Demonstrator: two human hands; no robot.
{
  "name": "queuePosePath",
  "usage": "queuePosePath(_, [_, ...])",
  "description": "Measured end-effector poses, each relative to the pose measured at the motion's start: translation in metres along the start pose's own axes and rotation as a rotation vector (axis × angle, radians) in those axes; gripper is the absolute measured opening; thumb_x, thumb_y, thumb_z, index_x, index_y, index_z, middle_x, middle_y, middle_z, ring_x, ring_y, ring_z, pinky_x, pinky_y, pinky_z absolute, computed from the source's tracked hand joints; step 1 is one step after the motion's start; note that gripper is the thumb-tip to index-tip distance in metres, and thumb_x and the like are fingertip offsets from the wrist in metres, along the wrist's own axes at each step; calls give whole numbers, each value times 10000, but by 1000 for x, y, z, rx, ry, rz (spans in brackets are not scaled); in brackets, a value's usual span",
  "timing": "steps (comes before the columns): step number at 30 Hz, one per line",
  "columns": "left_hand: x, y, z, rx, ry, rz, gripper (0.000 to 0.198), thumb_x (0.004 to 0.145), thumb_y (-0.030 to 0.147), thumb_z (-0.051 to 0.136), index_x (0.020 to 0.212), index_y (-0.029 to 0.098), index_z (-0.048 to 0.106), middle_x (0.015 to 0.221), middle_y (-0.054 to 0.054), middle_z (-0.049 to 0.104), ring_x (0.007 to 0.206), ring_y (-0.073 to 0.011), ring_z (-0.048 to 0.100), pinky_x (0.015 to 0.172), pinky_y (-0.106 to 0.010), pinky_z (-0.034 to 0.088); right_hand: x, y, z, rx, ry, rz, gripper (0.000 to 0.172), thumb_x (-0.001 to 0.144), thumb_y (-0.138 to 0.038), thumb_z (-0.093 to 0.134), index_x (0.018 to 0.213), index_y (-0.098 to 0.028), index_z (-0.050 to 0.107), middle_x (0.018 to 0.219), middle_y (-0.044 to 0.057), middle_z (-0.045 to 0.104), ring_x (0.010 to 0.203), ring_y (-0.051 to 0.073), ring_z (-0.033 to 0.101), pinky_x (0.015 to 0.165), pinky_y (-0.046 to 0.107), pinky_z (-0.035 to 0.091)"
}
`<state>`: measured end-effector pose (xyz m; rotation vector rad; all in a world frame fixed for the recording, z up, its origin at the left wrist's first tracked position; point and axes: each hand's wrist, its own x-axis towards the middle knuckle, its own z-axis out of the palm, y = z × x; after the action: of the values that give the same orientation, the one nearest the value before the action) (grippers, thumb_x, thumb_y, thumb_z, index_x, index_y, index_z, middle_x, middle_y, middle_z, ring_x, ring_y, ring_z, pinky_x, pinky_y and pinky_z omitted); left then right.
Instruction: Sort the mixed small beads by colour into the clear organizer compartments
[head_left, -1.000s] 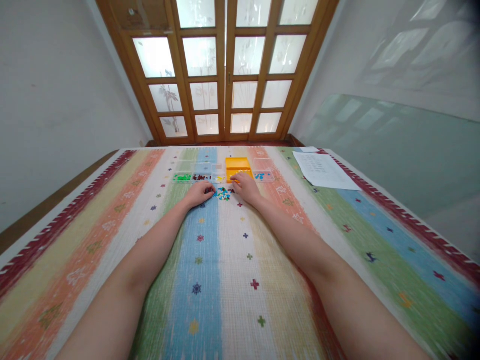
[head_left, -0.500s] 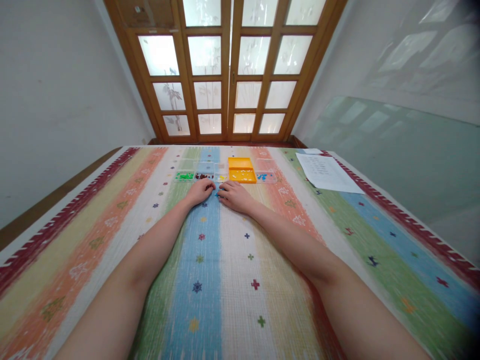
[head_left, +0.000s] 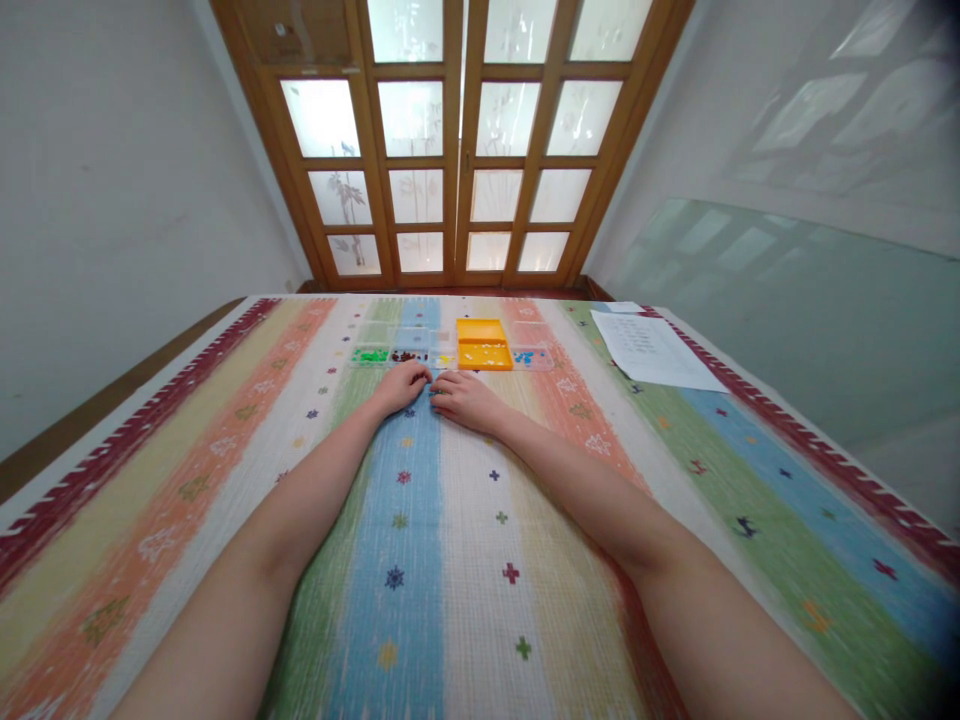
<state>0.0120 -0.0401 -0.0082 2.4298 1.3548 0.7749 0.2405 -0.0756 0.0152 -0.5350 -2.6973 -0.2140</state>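
Observation:
My left hand (head_left: pixel 403 385) rests on the striped cloth with its fingers curled together; whatever it pinches is too small to make out. Close beside it, my right hand (head_left: pixel 463 398) has bent fingers pointing left, and anything between them is hidden. Just beyond the hands stand open clear boxes with green pieces (head_left: pixel 370 356), dark brown pieces (head_left: pixel 409 356) and yellow pieces (head_left: pixel 445 359). An open orange box (head_left: pixel 485 329) holds white pieces (head_left: pixel 484 352). To its right, another clear box has blue pieces (head_left: pixel 529 358).
A printed white sheet (head_left: pixel 652 349) lies at the right on the patterned tablecloth (head_left: pixel 480 600), with another paper (head_left: pixel 624 307) behind it. Wooden glass-paned doors (head_left: pixel 460 170) stand beyond the table's far edge. A pale glass board (head_left: pixel 787 310) leans along the right wall.
My right hand has shifted slightly left and nearer to me, closer to my left fingertips. My left hand has hardly moved. The view has tilted slightly upward.

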Motion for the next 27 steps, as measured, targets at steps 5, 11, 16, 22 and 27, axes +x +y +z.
queuePosePath(5, [0, -1, 0, -25, -2, 14, 239, 907, 184, 509, 955, 195, 744, 967, -57, 696, 944, -204, 636, 912, -343, 507, -2, 7, 6, 81, 42, 45, 156, 996, -234, 583, 1036, -224, 733, 1108, 96, 705, 1102, 249, 569, 967, 406, 437])
queuePosePath(11, [-1, 1, -2, -20, -12, -18, 237, 901, 185, 523, 963, 199, 752, 999, -55, 707, 963, -203, 642, 939, -345, 508, -20, 42, 5, 110, 264, 389, 153, 982, -260, 582, 967, -221, 729, 1019, 103, 701, 1033, 271, 567, 958, 413, 436])
queuePosePath(16, [-1, 1, -3, -21, -11, -25, 235, 907, 195, 528, 962, 201, 757, 1017, -58, 709, 977, -207, 643, 943, -346, 510, -54, 91, 3, 29, 522, 834, 165, 953, -260, 571, 938, -202, 725, 1017, 122, 694, 1029, 299, 570, 974, 451, 418])
queuePosePath(22, [-2, 0, -3, -14, -16, -25, 238, 912, 191, 525, 961, 200, 758, 1007, -58, 705, 967, -210, 642, 942, -350, 514, -81, 123, 8, -58, 528, 1111, 213, 941, -277, 549, 928, -191, 744, 1084, 137, 695, 1048, 300, 552, 980, 455, 396])
queuePosePath(27, [-2, 1, -3, -11, -12, -29, 241, 914, 191, 524, 974, 201, 757, 1011, -58, 701, 959, -212, 640, 925, -352, 517, -84, 124, 12, -73, 537, 1172, 281, 952, -282, 510, 992, -188, 772, 1091, 148, 696, 1012, 299, 548, 941, 447, 407])
